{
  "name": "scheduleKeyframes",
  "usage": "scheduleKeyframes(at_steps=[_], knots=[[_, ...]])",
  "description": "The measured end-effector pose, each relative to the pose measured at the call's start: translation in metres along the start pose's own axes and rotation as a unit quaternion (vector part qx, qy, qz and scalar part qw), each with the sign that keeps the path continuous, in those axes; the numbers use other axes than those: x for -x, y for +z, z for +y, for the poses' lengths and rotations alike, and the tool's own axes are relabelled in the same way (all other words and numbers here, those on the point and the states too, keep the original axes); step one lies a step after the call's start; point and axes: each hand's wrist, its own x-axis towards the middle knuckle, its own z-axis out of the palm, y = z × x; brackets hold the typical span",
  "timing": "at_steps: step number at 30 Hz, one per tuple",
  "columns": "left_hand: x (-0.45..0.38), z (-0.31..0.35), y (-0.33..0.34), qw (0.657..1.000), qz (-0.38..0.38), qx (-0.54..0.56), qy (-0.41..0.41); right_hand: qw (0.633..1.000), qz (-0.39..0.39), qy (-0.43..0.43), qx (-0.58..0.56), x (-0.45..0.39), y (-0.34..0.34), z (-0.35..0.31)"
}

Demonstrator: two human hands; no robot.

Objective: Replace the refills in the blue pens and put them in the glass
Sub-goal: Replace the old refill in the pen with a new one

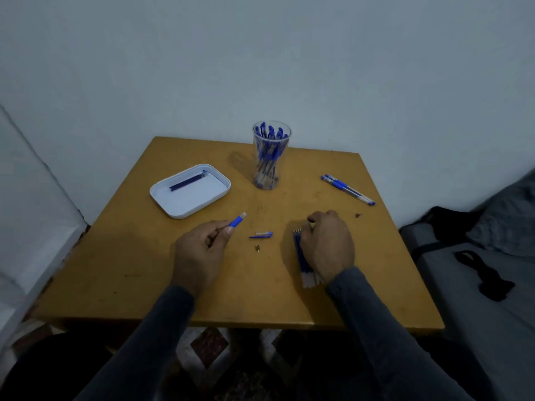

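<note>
Left hand pinched pen barrel; right hand lay over refills, grip unclear; cap between; no writing legible on glass

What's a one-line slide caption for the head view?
Left hand holds an open pen barrel, right hand rests on refills, glass of pens behind.
</note>
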Motion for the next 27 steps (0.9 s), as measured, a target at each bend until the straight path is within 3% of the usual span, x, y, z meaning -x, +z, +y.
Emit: scheduleKeyframes(at_steps=[6, 10, 16, 21, 27], knots=[[-0.024, -0.018, -0.035, 0.997, 0.07, -0.013, -0.016, 0.991, -0.048, -0.125, -0.016, -0.022, 0.022, -0.082], [-0.044, -0.038, -0.072, 0.99, 0.099, -0.078, -0.058, 0.97, -0.075, -0.23, -0.013, -0.04, 0.047, -0.14], [-0.063, -0.067, -0.113, 0.978, 0.143, -0.129, -0.085, 0.944, -0.107, -0.309, 0.041, -0.07, 0.077, -0.217], [-0.068, -0.083, -0.121, 0.975, 0.15, -0.132, -0.099, 0.912, -0.136, -0.38, 0.079, -0.091, 0.098, -0.244], [-0.067, -0.086, -0.119, 0.978, 0.155, -0.104, -0.097, 0.898, -0.146, -0.409, 0.072, -0.101, 0.112, -0.246]])
